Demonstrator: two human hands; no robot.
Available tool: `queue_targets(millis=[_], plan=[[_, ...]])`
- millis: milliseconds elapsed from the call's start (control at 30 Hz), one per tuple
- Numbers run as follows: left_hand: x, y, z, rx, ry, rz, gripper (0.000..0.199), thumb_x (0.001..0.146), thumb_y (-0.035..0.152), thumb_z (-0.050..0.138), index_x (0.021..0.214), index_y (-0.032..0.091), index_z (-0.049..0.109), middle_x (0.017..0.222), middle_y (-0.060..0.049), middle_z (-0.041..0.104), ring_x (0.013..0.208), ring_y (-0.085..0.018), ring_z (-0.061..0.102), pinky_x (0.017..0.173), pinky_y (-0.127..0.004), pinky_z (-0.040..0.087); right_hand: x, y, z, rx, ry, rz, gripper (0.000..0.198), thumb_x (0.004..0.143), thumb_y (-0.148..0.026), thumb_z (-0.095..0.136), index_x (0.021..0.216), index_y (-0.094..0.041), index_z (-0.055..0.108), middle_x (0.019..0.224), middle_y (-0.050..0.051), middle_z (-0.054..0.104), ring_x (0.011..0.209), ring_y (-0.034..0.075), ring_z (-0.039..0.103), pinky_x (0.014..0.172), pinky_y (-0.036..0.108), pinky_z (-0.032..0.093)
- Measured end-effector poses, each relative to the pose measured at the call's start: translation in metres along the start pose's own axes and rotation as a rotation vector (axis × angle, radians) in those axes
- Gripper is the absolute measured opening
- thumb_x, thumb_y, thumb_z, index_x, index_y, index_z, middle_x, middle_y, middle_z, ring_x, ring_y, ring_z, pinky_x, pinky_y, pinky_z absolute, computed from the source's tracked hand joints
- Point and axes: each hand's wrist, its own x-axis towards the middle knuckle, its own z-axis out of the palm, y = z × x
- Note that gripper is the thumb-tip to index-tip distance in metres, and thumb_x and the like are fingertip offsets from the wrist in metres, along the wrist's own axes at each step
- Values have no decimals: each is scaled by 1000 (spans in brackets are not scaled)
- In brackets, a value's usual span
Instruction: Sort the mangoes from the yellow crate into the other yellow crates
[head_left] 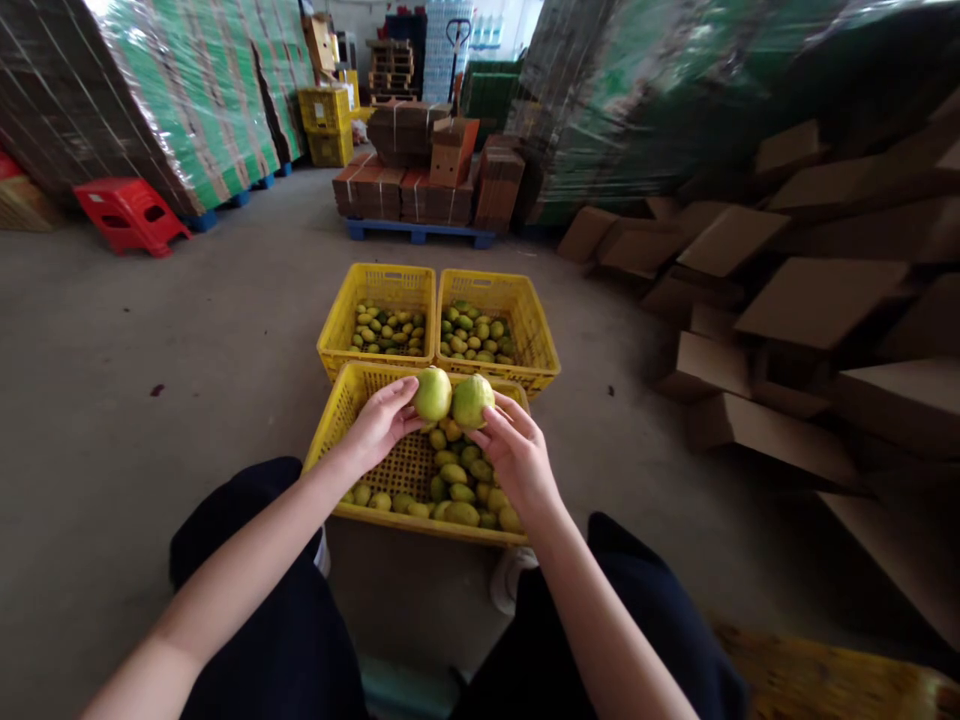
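My bare left forearm (255, 555) angles up from the lower left of the frame, my right forearm (600, 625) from the lower right. Near the centre, my left fingers (399, 391) and right fingers (501, 428) curl in a grip, apart, facing each other. My legs (281, 635) spread below.

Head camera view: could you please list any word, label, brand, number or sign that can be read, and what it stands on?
No text can be read.
Stacked yellow plastic crates at the back: pale patches, too small to read.
Two held round yellow-green fruits: no lettering visible.
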Motion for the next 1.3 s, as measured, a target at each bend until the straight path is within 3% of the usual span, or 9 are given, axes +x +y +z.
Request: queue_targets(millis=[133,267,633,900,1067,1300], plan=[[0,-4,2,20,8,-41,24,74,26,78,93,14,71,84,-5,72,79,-15,68,70,-24,58,0,3,2,-29,-9,18,34,64,-34,80,95,-22,73,96,1,73,87,17,67,75,28,54],[0,-5,3,51,-23,-44,29,68,22,82,94,15,72,89,-5,72,85,-16,68,74,-25,57,1,7,3,-48,16,48,34,60,-33,83,91,-23,73,87,-1,73,80,16,67,72,28,53],[1,-1,-4,22,-25,-6,12,77,19,73,88,13,73,93,-8,73,84,-15,68,76,-23,54,5,8,-4,63,38,75,22,62,-30,82,80,-22,71,82,-2,72,74,11,64,68,22,48],[1,0,0,30,58,0,21,84,20,65,105,18,68,104,-7,71,86,-17,68,81,-32,57,8,10,-6,64,24,102,38,63,-37,82,98,-28,71,92,-2,74,81,15,68,82,32,52],[-1,-3,1,145,-3,16,35,73,22,78,106,16,67,112,-9,66,100,-22,65,95,-41,52,5,13,-3,-58,-5,88,38,65,-42,79,101,-30,71,100,0,73,95,20,66,88,36,50],[-2,-5,-1,245,-40,19,41,66,26,83,104,16,69,111,-9,67,100,-23,64,91,-40,51,5,17,-3,-155,25,93,40,60,-38,83,96,-29,72,95,0,73,91,20,66,80,33,50]])
